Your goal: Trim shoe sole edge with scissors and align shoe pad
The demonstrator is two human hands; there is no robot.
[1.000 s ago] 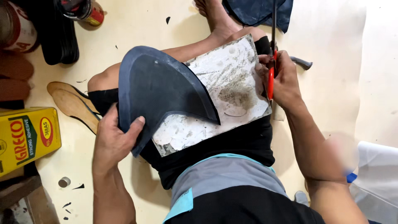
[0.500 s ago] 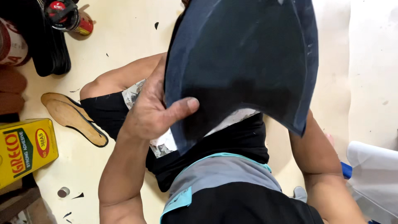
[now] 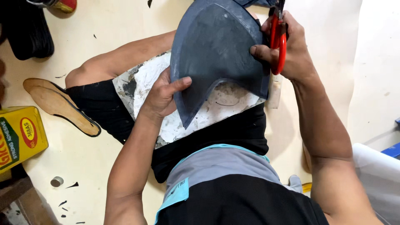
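The single head-worn camera looked steeply down from close above the person's lap, facing the floor (image 3: 104, 166) ahead. Both hands, the left hand (image 3: 160, 98) and the right hand (image 3: 287, 46), sat near the frame's top, at arm's length.

I sit on a pale cream floor (image 3: 104, 25) with little black scraps on it. A yellow tin (image 3: 18, 135) stands by my left side. A tan shoe sole (image 3: 62, 106) lies near it. The light is soft and even.
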